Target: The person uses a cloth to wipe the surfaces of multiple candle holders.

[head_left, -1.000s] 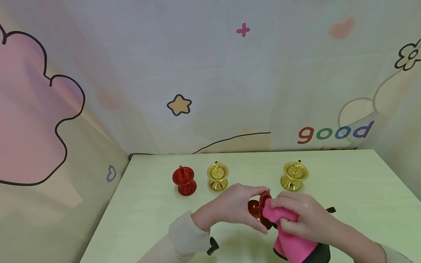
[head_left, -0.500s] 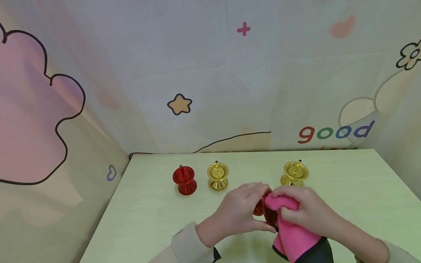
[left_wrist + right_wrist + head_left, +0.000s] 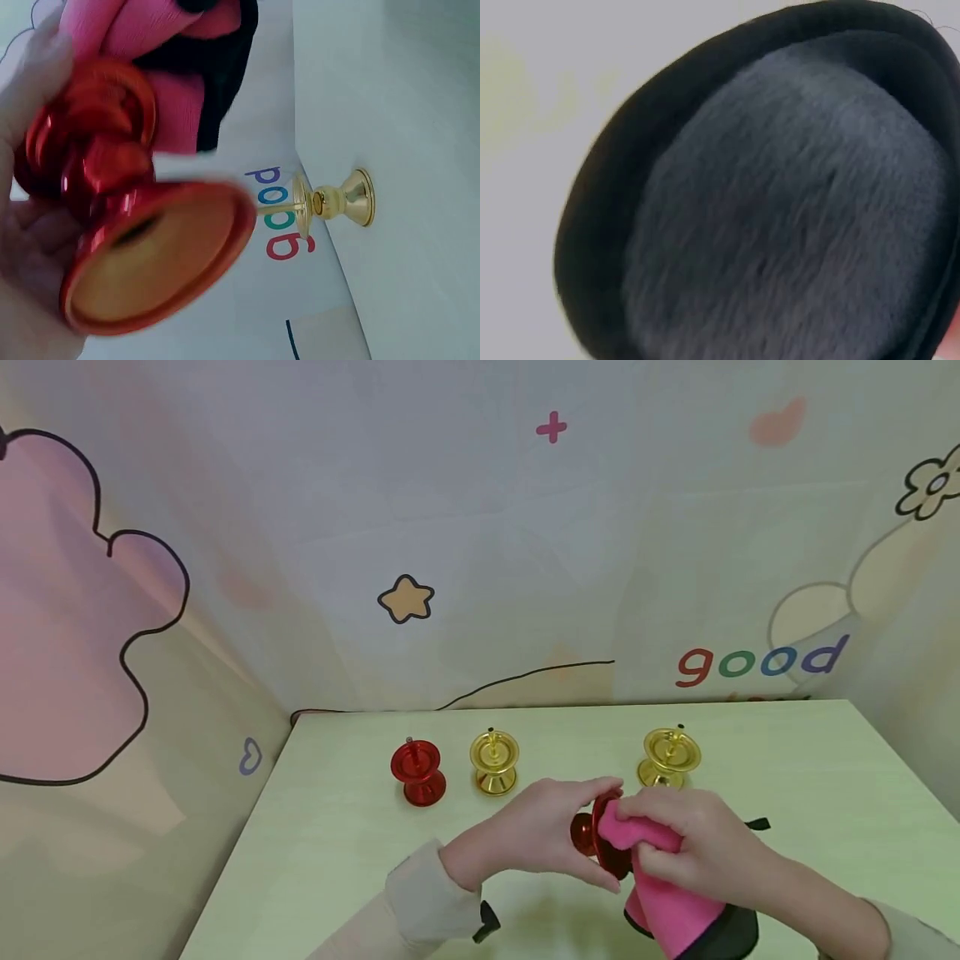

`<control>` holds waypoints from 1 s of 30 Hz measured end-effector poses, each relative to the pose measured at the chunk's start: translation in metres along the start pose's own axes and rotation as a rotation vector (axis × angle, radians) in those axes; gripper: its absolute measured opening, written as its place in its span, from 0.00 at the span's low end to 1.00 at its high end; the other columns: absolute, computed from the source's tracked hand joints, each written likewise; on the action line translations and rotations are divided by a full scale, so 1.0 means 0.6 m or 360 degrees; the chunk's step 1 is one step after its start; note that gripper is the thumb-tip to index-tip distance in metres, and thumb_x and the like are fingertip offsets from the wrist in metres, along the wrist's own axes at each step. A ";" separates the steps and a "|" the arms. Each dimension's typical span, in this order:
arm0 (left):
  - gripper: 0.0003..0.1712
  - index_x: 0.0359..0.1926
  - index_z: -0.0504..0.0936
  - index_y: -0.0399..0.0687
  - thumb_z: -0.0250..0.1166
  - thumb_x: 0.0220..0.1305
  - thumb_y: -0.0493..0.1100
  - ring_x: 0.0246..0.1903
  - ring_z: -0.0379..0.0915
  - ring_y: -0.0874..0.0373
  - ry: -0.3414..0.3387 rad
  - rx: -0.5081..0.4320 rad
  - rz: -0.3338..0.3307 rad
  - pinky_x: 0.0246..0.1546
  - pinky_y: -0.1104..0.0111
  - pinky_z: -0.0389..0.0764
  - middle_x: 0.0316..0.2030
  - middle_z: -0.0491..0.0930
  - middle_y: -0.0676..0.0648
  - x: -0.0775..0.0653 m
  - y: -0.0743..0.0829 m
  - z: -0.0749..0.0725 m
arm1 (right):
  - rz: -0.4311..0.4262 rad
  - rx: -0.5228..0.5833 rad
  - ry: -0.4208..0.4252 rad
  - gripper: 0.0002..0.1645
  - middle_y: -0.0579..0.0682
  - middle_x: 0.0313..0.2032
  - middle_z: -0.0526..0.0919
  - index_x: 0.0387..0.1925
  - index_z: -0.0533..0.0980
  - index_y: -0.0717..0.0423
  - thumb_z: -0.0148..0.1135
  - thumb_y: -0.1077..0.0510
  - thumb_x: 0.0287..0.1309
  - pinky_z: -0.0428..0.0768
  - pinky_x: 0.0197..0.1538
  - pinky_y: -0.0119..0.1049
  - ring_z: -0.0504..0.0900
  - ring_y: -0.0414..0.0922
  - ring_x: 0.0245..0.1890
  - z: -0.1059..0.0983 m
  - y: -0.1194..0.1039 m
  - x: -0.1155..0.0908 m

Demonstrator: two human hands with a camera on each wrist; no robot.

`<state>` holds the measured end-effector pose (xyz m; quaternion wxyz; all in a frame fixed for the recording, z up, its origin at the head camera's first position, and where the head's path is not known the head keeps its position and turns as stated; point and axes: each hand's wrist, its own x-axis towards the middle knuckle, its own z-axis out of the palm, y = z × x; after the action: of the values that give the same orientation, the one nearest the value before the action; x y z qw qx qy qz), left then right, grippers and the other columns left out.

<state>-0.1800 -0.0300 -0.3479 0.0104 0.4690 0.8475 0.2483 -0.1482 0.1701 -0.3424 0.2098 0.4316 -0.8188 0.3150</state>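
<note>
A shiny red candle holder point(image 3: 582, 833) lies tipped on its side in my left hand point(image 3: 536, 831), thumb and fingers gripping the rim of its dish. In the left wrist view its flared, hollow base point(image 3: 161, 262) faces the camera. My right hand point(image 3: 712, 843) pinches a bunched pink cloth point(image 3: 682, 918) and presses it into the dish, which it partly hides. The cloth's lower part hangs down, showing a dark grey side with black edging. That fuzzy grey side point(image 3: 780, 202) fills most of the right wrist view.
Along the back of the pale table point(image 3: 322, 860) stand an upright red candle holder point(image 3: 424, 789), a gold candle holder point(image 3: 495, 782) beside it, and another gold candle holder point(image 3: 670, 749) behind my right hand. A printed fabric backdrop point(image 3: 487, 527) rises at the table's rear edge.
Half a second ago the left hand turned the held candle holder inward, hiding more of its base; now it has tilted back. The right hand keeps the cloth against the dish throughout.
</note>
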 end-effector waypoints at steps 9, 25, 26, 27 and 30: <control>0.47 0.54 0.67 0.38 0.68 0.38 0.65 0.51 0.72 0.60 0.0771 0.0832 0.0324 0.53 0.75 0.69 0.48 0.76 0.47 -0.004 0.012 0.024 | 0.0782 0.0276 -0.0123 0.16 0.50 0.35 0.81 0.40 0.76 0.55 0.59 0.67 0.45 0.73 0.22 0.27 0.72 0.30 0.25 -0.010 -0.005 0.007; 0.53 0.62 0.59 0.46 0.70 0.36 0.63 0.44 0.67 0.72 0.0015 0.0095 0.0059 0.44 0.87 0.67 0.51 0.72 0.55 0.000 0.015 -0.018 | -0.0034 0.0005 0.0057 0.08 0.41 0.31 0.81 0.35 0.78 0.50 0.59 0.59 0.49 0.72 0.33 0.18 0.75 0.32 0.30 -0.008 -0.009 0.006; 0.52 0.61 0.61 0.45 0.70 0.36 0.63 0.45 0.67 0.70 0.0080 0.0153 0.0095 0.45 0.87 0.67 0.50 0.73 0.55 0.000 0.015 -0.016 | 0.0017 0.0006 0.0058 0.08 0.41 0.31 0.81 0.34 0.78 0.50 0.59 0.59 0.49 0.72 0.31 0.17 0.75 0.31 0.29 -0.009 -0.010 0.007; 0.51 0.60 0.62 0.44 0.70 0.36 0.63 0.46 0.68 0.69 0.0168 0.0223 0.0145 0.46 0.86 0.67 0.49 0.73 0.54 -0.001 0.016 -0.013 | 0.0082 0.0018 0.0059 0.11 0.42 0.30 0.81 0.35 0.78 0.51 0.61 0.63 0.45 0.72 0.30 0.18 0.74 0.31 0.28 -0.010 -0.011 0.009; 0.46 0.56 0.65 0.41 0.68 0.39 0.62 0.48 0.69 0.64 0.0490 0.0565 0.0330 0.51 0.82 0.67 0.48 0.74 0.51 -0.002 0.019 -0.005 | 0.0346 0.0077 0.0037 0.20 0.45 0.30 0.81 0.35 0.78 0.53 0.63 0.70 0.35 0.73 0.24 0.21 0.72 0.30 0.26 -0.014 -0.015 0.011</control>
<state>-0.1713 -0.0271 -0.3409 -0.2267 0.5045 0.8168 0.1638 -0.1438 0.1684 -0.3292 0.1733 0.3416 -0.8504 0.3606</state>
